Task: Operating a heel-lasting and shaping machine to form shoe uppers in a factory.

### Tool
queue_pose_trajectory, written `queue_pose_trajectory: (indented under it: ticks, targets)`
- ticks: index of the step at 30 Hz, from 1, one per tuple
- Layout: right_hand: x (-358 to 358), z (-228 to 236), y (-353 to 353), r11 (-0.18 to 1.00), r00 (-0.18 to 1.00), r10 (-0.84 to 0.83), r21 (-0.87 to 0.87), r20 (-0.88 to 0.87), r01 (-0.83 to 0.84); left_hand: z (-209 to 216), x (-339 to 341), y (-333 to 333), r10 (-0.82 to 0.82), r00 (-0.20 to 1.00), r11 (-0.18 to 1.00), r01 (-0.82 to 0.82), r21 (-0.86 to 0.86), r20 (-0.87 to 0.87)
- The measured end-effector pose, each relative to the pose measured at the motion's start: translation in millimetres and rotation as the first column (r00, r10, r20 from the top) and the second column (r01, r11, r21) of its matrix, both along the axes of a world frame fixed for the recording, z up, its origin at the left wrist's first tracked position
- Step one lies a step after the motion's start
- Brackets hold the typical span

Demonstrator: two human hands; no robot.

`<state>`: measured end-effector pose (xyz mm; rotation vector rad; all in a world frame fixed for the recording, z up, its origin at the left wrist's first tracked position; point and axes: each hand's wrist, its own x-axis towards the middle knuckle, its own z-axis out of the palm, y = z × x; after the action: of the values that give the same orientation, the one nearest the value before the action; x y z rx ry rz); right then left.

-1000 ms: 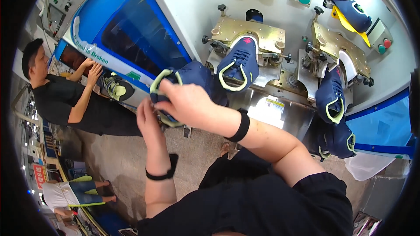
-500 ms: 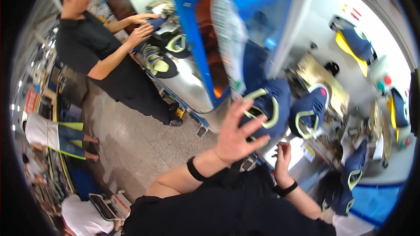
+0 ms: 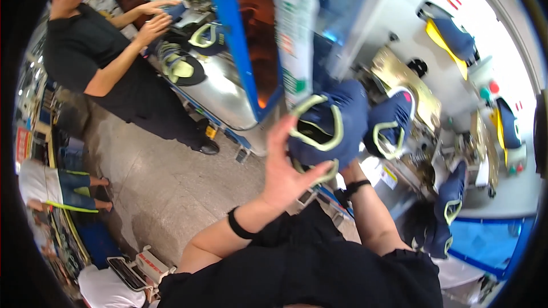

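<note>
A navy shoe upper [image 3: 353,115] with a lime-green collar edge is in front of me, right of centre. My left hand [image 3: 279,178] curves round its left side, thumb below and fingers above, gripping it. A second lime edge shows beneath, near the thumb; I cannot tell whether it belongs to another upper. Under the same upper reaches my right hand [image 3: 350,172], its fingers hidden behind it. Just to the right stands another navy upper [image 3: 394,117] with lime trim and a pink spot.
Metal machine parts [image 3: 408,82] fill the right side, where navy-and-yellow uppers [image 3: 448,45] are mounted. A blue-framed panel [image 3: 231,40] and a hanging printed plastic strip [image 3: 294,40] stand ahead. At left, a co-worker in black [image 3: 114,74] handles an upper by a metal table [image 3: 228,94].
My left hand has closed in from above onto the upper's side. My right hand has moved forward and under it. The whole view has shifted slightly.
</note>
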<state>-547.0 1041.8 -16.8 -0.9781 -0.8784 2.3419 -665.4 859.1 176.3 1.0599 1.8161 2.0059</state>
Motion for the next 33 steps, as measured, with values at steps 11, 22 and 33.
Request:
queue_pose_trajectory:
  ticks: [11,22,33]
  targets:
    - [10.6,50.5,-150.2,0.867,0.889,0.444,-0.198,-0.109,-0.457,10.6,117.6,-205.7,0.433,0.884,0.898,-0.44,-0.001,0.178]
    - [61.1,15.4,-469.0,0.105,0.083,0.937,0.046,-0.34,-0.993,17.1,366.8,-431.6,0.967,0.245,0.235,-0.964,-0.124,-0.072]
    - [279.8,32.3,-866.2,-0.539,-0.532,0.841,-0.221,-0.093,-0.813,9.5,607.7,-673.6,0.853,-0.52,-0.499,-0.839,-0.218,0.049]
